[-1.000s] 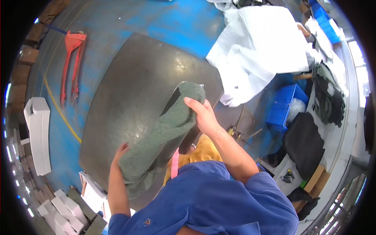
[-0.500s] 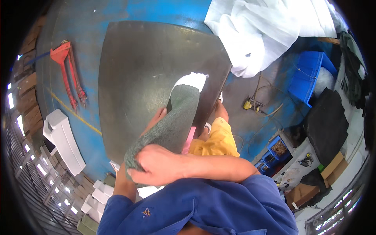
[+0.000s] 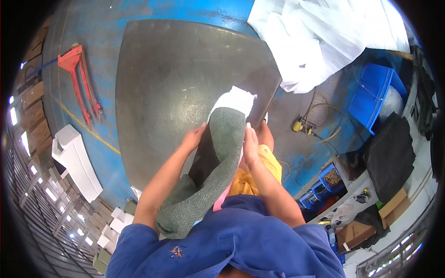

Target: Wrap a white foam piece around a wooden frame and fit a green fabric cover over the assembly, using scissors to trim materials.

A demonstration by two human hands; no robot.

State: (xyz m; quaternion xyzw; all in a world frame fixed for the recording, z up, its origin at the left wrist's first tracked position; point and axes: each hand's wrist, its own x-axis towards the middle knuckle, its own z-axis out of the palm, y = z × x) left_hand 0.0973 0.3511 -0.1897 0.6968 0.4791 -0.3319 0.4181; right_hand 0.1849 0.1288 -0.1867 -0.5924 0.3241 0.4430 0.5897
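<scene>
A long padded piece in a dark green woven fabric cover (image 3: 227, 134) lies in front of me, its near end bunched against my shirt. White wadding (image 3: 235, 99) sticks out at the far end. A dark panel (image 3: 204, 155) shows along the cover's left side. My left hand (image 3: 193, 138) is at the upper left edge, fingers closed against the cover. On the opposite edge my right hand (image 3: 251, 144) rests with straight fingers flat along the cover's side. Whatever part of the fingers goes behind the piece is hidden.
A large dark flat-topped table (image 3: 157, 83) lies beneath the piece. White sheeting (image 3: 315, 41) hangs at the far right, near a blue bin (image 3: 373, 95) and floor cables (image 3: 320, 132). At left are a red pallet jack (image 3: 81, 78) and a white sofa-like frame (image 3: 78, 162).
My right hand has let go of the bunched near end and moved to the far right edge. My left hand has come into fuller view. The cover's near end now hangs loose.
</scene>
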